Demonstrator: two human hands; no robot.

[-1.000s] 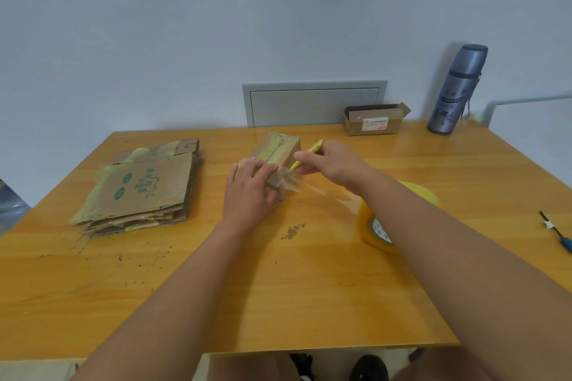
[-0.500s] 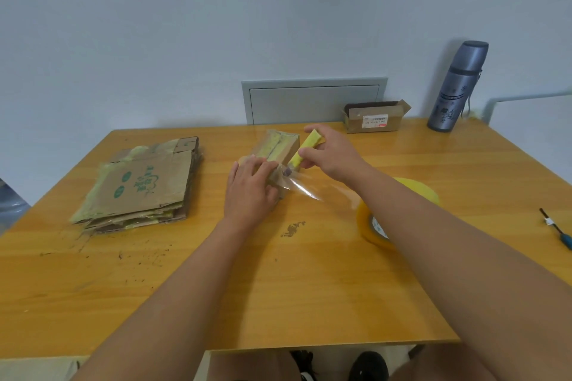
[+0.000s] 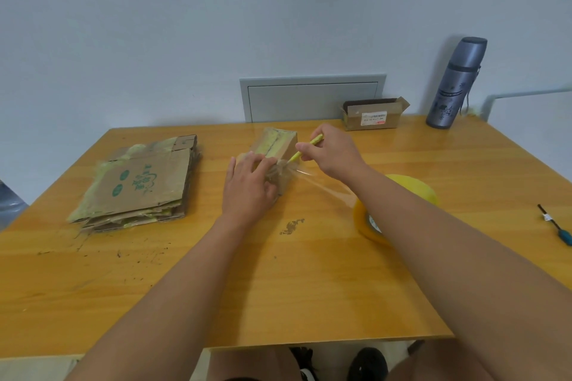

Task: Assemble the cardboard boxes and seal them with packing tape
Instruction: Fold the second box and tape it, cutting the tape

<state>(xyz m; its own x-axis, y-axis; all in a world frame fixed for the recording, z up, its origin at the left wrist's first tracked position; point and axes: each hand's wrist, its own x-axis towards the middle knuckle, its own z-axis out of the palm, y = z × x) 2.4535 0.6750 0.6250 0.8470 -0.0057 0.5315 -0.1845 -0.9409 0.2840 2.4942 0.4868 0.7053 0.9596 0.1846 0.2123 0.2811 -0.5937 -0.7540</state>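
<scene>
A small assembled cardboard box (image 3: 276, 143) with yellowish tape along its top seam stands at the table's middle. My left hand (image 3: 249, 185) lies on its near end with the fingers spread over it. My right hand (image 3: 333, 151) grips a thin yellow cutter (image 3: 306, 148) whose tip meets a clear strip of tape (image 3: 322, 183) at the box's near corner. That strip stretches rightward to the yellow tape roll (image 3: 368, 219), which rests on the table partly behind my right forearm.
A stack of flattened cardboard boxes (image 3: 142, 182) lies at the left. At the back right stand a small open carton (image 3: 373, 113) and a grey flask (image 3: 456, 83). A blue-handled tool (image 3: 557, 227) lies near the right edge of the wooden table (image 3: 309, 288).
My right hand tilted the yellow cutter up, then brought its tip back down onto the tape strip at the box's corner. My left hand has stayed on the box.
</scene>
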